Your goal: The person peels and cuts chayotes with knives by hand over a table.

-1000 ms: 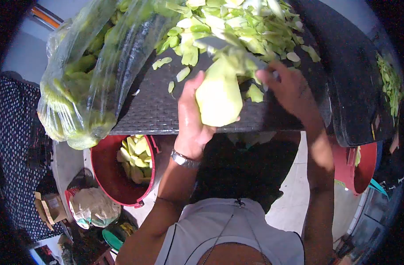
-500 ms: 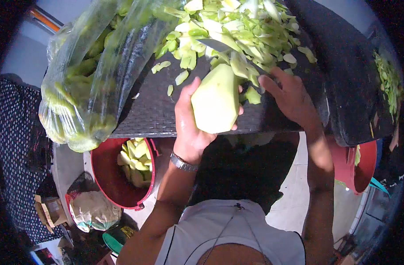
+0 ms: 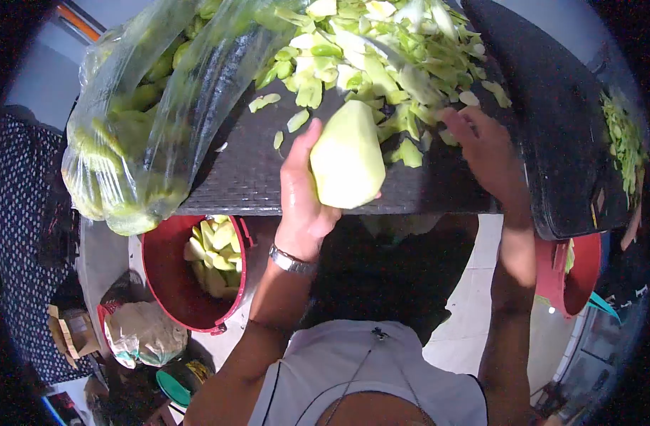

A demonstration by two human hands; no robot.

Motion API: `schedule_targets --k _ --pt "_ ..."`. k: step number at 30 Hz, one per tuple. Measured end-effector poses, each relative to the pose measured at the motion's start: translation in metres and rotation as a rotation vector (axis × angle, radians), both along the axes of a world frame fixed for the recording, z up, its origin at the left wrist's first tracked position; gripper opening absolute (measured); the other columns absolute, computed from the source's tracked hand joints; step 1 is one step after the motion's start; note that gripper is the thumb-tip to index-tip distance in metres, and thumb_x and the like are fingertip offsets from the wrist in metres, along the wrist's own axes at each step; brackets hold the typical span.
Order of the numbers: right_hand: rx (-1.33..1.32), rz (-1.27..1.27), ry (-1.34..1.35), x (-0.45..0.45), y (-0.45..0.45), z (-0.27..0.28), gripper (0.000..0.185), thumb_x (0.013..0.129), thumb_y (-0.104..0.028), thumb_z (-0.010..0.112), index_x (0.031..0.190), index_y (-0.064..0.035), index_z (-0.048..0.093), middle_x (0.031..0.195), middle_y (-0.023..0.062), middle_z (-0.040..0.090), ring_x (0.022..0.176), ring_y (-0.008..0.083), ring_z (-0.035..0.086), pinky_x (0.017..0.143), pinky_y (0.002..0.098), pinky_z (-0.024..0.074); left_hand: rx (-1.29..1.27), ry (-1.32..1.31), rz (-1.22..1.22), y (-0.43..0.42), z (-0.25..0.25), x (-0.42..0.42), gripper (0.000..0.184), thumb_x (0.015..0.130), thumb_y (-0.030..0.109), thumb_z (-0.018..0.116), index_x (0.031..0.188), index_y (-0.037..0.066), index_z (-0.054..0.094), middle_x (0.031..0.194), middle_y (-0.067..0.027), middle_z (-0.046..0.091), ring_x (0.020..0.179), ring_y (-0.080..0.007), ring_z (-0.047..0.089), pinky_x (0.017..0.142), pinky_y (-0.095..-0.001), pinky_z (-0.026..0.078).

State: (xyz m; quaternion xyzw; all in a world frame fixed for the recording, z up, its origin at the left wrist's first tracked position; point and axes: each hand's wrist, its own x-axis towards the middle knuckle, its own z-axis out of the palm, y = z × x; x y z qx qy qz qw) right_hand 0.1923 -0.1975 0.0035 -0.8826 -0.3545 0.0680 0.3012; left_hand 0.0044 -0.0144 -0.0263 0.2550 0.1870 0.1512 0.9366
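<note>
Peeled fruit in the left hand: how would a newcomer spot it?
Find the dark woven table across the upper middle. Over its near edge, the left hand holds the peeled fruit: one pale, smooth lump, far bigger than any of the scattered peelings beyond.

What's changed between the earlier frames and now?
The right hand has moved rightward, taking the blurred knife away from the pale fruit. The left hand still holds the fruit; the plastic bag and red bucket stayed put.
</note>
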Motion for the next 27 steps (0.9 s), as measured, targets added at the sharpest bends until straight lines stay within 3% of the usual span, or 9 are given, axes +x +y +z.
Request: schedule_targets --k 3,5,8,10,13,16,19,22,27 --pt "0.225 0.04 0.059 -0.008 -0.018 0.027 0.051 0.103 -0.053 0.049 0.108 -0.0039 0.062 0.07 0.0142 0.056 0.067 0.0326 0.06 0.062 0.0435 0.0489 -0.019 -0.02 0.001 0.003 -0.002 -0.002 0.06 0.102 0.049 0.048 0.138 0.001 0.054 0.114 -0.0205 0.07 0.086 -0.0376 0.073 0.065 -0.0531 0.063" --pt "0.52 0.125 0.377 -0.008 -0.021 0.03 0.055 0.103 -0.059 0.046 0.111 -0.0061 0.062 0.062 0.008 0.049 0.053 0.0226 0.053 0.052 0.0374 0.0446 -0.007 -0.041 -0.013 0.005 -0.003 -0.004 0.059 0.101 0.049 0.049 0.136 0.001 0.056 0.114 -0.0194 0.07 0.088 -0.0356 0.073 0.067 -0.0529 0.063" --pt "0.807 0.098 1.333 -0.01 0.004 0.028 0.062 0.101 -0.067 0.043 0.114 -0.0091 0.062 0.055 -0.0009 0.042 0.039 0.0102 0.039 0.039 0.0294 0.0351 -0.005 -0.084 -0.031 0.005 0.0 -0.005 0.058 0.099 0.048 0.051 0.134 0.002 0.058 0.115 -0.0177 0.071 0.093 -0.0321 0.074 0.073 -0.0539 0.062" --pt "0.592 -0.083 1.922 0.004 0.044 -0.002 0.067 0.099 -0.071 0.04 0.115 -0.0098 0.062 0.054 -0.0053 0.041 0.035 0.0055 0.032 0.035 0.0269 0.0297 -0.051 -0.102 -0.048 0.006 0.005 -0.005 0.057 0.098 0.045 0.052 0.134 0.002 0.058 0.117 -0.0184 0.07 0.095 -0.0343 0.073 0.076 -0.0564 0.061" --pt "0.609 0.104 1.725 -0.027 0.039 0.02 0.069 0.099 -0.072 0.04 0.116 -0.008 0.061 0.053 -0.0064 0.039 0.035 0.0074 0.032 0.034 0.0269 0.0291 -0.167 -0.225 -0.036 0.014 0.002 -0.011 0.059 0.091 0.042 0.057 0.135 0.003 0.056 0.121 -0.0218 0.066 0.102 -0.0425 0.068 0.084 -0.0621 0.056" --pt "0.705 -0.006 1.196 -0.072 0.029 0.052 0.072 0.098 -0.074 0.04 0.117 -0.0076 0.061 0.053 -0.0072 0.038 0.035 0.008 0.032 0.035 0.0267 0.0277 -0.192 -0.16 0.114 0.021 -0.007 -0.018 0.055 0.089 0.038 0.06 0.13 0.002 0.057 0.118 -0.0214 0.067 0.102 -0.0438 0.068 0.089 -0.0623 0.055" --pt "0.878 -0.015 0.691 -0.056 0.052 0.005 0.072 0.098 -0.075 0.04 0.118 -0.0083 0.061 0.052 -0.0073 0.037 0.035 0.0087 0.031 0.035 0.0273 0.0276 -0.18 -0.164 0.11 0.022 0.0 -0.02 0.048 0.088 0.037 0.061 0.124 0.005 0.059 0.115 -0.0205 0.068 0.102 -0.0431 0.068 0.09 -0.0624 0.055" --pt "0.687 -0.148 1.422 -0.033 0.064 -0.003 0.072 0.098 -0.075 0.04 0.121 -0.0094 0.06 0.052 -0.0064 0.038 0.034 0.0089 0.032 0.034 0.0283 0.0281 -0.212 -0.219 0.047 0.019 0.0 -0.021 0.044 0.09 0.037 0.059 0.123 0.008 0.06 0.116 -0.0196 0.067 0.101 -0.0448 0.067 0.089 -0.0644 0.054" --pt "0.787 -0.076 1.018 -0.071 0.033 0.037 0.069 0.096 -0.075 0.045 0.114 -0.0108 0.061 0.052 -0.0061 0.038 0.037 0.0092 0.035 0.036 0.0281 0.0305 -0.238 -0.177 0.062 0.022 -0.01 -0.024 0.046 0.089 0.036 0.059 0.127 0.009 0.06 0.12 -0.0205 0.066 0.101 -0.0471 0.066 0.088 -0.0657 0.053"
